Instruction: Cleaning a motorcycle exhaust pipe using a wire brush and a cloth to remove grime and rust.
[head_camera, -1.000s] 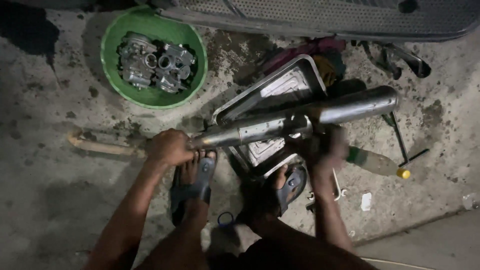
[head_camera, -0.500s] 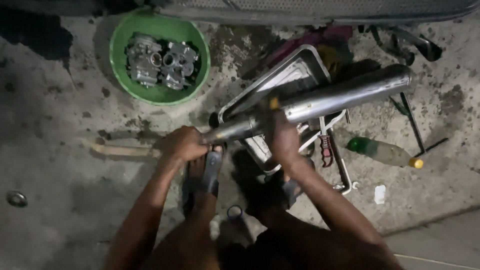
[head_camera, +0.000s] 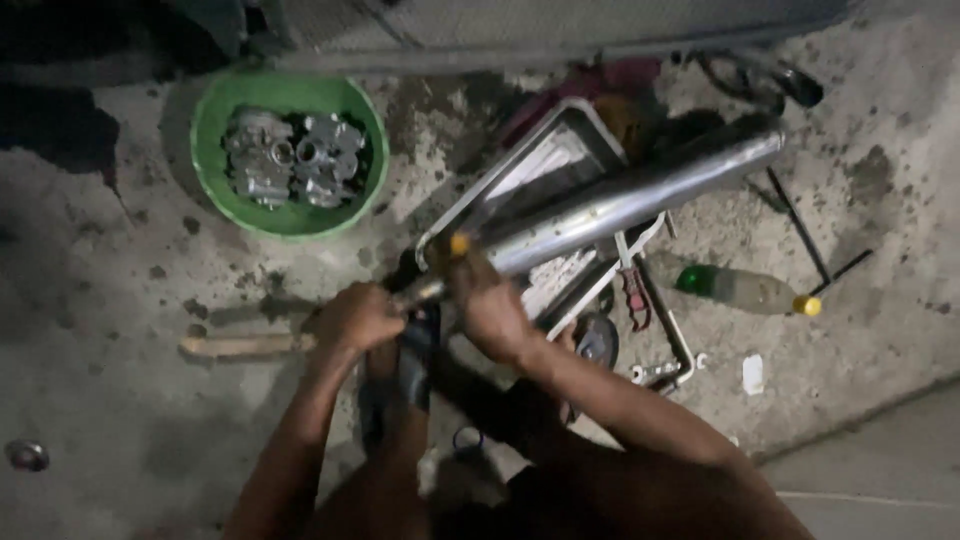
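Chrome exhaust pipe, both hands gripping

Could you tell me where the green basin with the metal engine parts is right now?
In the head view, the green basin sits upper left on the concrete floor, left of the metal tray and beyond the left hand.

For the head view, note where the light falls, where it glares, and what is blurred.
Head view: dim overall; glare streaks along the metal exhaust pipe; deep shadow in the top-left corner; left hand and right hand are soft with motion blur; green bowl reads clearly.
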